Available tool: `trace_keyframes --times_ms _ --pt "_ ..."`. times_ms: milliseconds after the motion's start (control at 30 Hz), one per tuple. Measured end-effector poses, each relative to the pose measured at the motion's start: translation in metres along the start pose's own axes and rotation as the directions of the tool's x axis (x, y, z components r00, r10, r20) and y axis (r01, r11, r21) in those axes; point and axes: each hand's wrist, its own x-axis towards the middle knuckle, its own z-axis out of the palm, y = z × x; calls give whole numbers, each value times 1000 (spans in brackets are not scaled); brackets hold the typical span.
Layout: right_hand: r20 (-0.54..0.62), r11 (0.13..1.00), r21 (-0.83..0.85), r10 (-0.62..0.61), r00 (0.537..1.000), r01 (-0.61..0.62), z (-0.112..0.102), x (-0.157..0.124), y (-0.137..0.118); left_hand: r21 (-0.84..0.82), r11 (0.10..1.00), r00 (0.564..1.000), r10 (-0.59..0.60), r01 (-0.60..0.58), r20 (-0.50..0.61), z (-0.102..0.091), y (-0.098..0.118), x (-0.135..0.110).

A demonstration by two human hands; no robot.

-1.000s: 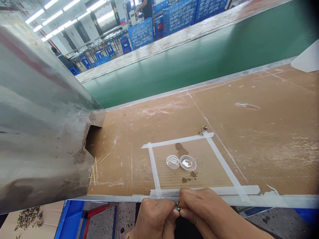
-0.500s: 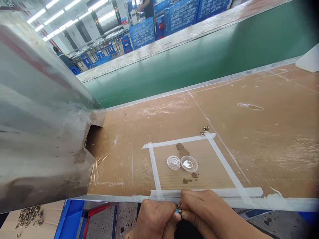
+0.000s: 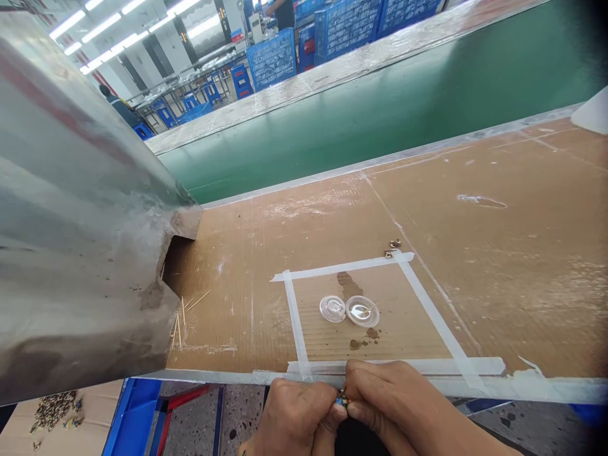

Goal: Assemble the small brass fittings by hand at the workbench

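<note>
My bench (image 3: 475, 190) is topped with brown cardboard. A square of white tape (image 3: 430, 313) is stuck on it, with two clear little cups (image 3: 350, 310) touching inside. Small metal bits (image 3: 392, 247) lie at its far corner, thin sticks (image 3: 183, 316) near the left edge.

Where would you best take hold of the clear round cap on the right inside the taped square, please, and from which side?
Take the clear round cap by its outer rim, coming straight down from above. It lies flat and low on the cardboard, so only the rim gives fingers purchase. The smaller clear cap sits close against its left side, so I would probably set the pinch front to back, not left to right.
</note>
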Motion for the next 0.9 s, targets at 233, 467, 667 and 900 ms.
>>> trace_keyframes --times_ms 233,467,667,900 --pt "-11 1000 -6 7 1000 -7 -1 0 1 -115 992 998 -45 41 -39 3 0 0" --pt "10 1000 0 24 1000 -24 0 1 3 -95 995 999 -43 39 -32 -1 2 1" --pt "11 1000 -3 26 1000 -26 0 0 3 -139 989 997 -60 52 -53 4 1 0" --pt "12 999 10 41 999 -41 0 1 2 -154 988 1000 -18 18 6 -1 -1 3"
